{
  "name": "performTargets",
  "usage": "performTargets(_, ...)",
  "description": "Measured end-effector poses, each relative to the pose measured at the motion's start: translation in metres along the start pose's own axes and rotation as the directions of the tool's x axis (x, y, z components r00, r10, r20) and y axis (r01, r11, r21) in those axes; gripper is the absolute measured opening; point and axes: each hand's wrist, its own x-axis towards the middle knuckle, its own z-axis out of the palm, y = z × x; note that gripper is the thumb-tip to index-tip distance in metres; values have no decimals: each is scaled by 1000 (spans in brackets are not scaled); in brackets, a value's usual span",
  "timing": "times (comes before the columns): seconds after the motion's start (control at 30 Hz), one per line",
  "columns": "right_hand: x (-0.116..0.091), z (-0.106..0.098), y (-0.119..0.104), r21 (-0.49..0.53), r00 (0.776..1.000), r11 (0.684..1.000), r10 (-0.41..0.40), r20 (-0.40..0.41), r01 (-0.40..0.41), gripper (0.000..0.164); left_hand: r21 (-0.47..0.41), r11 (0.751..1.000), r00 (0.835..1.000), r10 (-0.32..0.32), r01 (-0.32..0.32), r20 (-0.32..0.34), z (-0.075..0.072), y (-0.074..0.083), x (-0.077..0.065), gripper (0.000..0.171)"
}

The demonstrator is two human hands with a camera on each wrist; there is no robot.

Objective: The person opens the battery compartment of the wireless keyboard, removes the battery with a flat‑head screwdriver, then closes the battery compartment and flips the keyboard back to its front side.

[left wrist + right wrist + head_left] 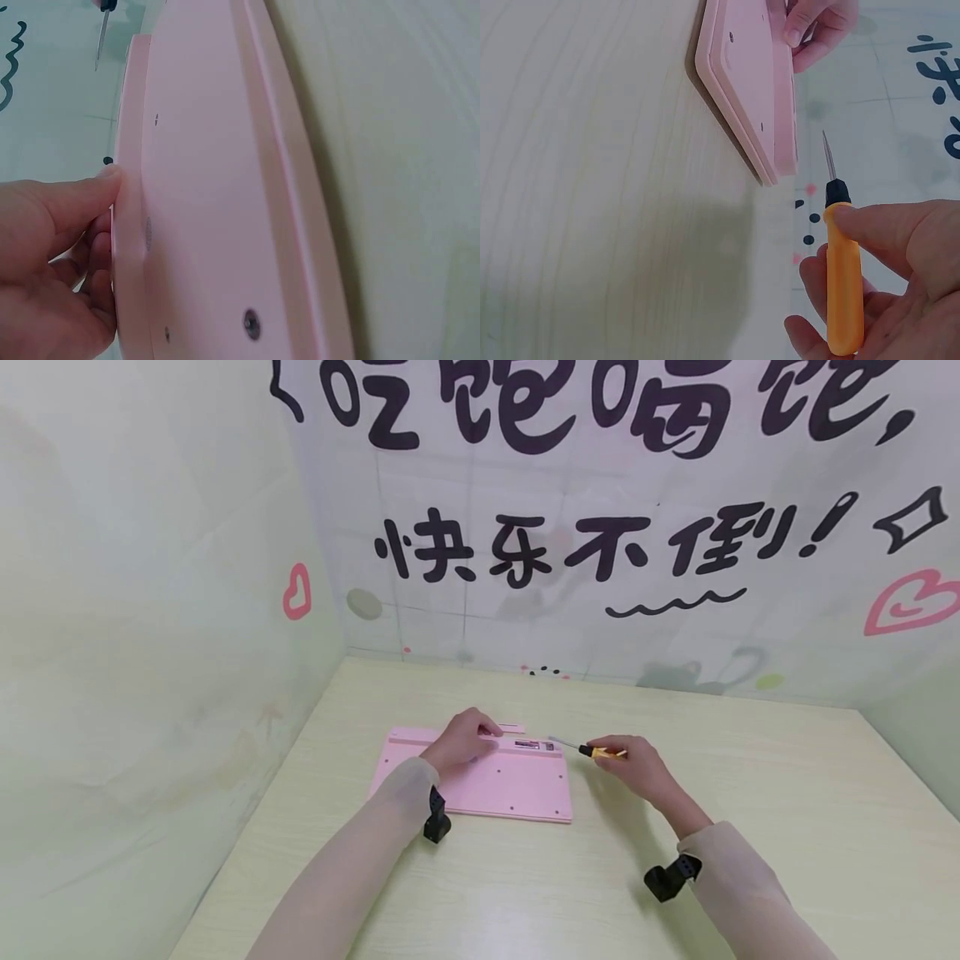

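A pink keyboard [480, 785] lies with its screw-dotted underside up. My left hand [462, 742] grips the raised far edge, its thumb and curled fingers against the rim in the left wrist view. To the right of that hand, a small recess [527, 745] with a printed label shows in the raised strip. A screwdriver [845, 281] with an orange handle and black collar is held in my right hand [633, 764], just off the keyboard's right end. Its thin metal shaft [564, 742] points left toward the raised strip, the tip near the far right corner.
A small flat pink piece [512, 727] shows just behind the keyboard, beside my left fingers. The pale wood-grain table [750, 793] meets a printed back wall [525, 627] and a plain wall [150, 652] at the left.
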Motion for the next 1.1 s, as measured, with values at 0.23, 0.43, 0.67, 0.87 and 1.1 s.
performTargets(0.23, 7, 0, -3, 6, 1000, 1000, -16, 20, 16, 24, 17, 1000, 1000, 13, -13, 2, -1, 1, -1, 18)
performTargets(0.43, 10, -2, -7, 19, 1000, 1000, 2, 28, -2, 23, 29, 999, 1000, 23, -23, 3, -1, 1, -1, 19)
performTargets(0.67, 14, -3, -11, 40, 999, 999, 25, 35, -27, 18, 26, 999, 1000, 26, -26, 1, -1, 1, 0, 18)
performTargets(0.87, 18, -4, -12, 24, 997, 997, 73, 35, -74, 17, 28, 999, 999, 39, -39, 3, -1, 0, 1, 18)
performTargets(1.1, 25, -8, -15, -15, 994, 997, 78, 82, -77, 16, 20, 999, 999, 34, -34, 8, -2, 1, -1, 17)
